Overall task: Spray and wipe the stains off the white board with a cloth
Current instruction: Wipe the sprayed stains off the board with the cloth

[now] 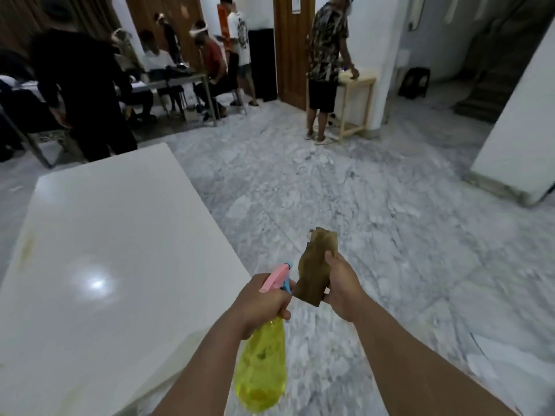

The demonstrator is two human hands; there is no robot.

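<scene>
- Left hand (260,298) wrapped around the neck of a spray bottle (262,364), fingers curled tight just under the pink and blue trigger head.
- Bottle body yellow and see-through, hanging down and tilted toward the near edge of view, nozzle aimed far and slightly right.
- Right hand (341,285) gripping a folded brown cloth (315,265), thumb on the near face, the cloth standing upright above the fingers.
- Cloth just right of the bottle's trigger head, near it; cannot tell whether touching.
- Both hands held over the marble floor (390,205), off the right edge of the white board (114,235).
- White board lying flat at left, glossy, with a bright light reflection near its middle and a faint yellowish stain (28,250) toward its left edge.
- Far left: several people around a long table (168,79), blurred.
- Far centre: a person in a patterned shirt (326,55) standing beside a small wooden side table (357,85), one hand resting on top of it.
- Wooden door (292,46) behind, white column at far right.
</scene>
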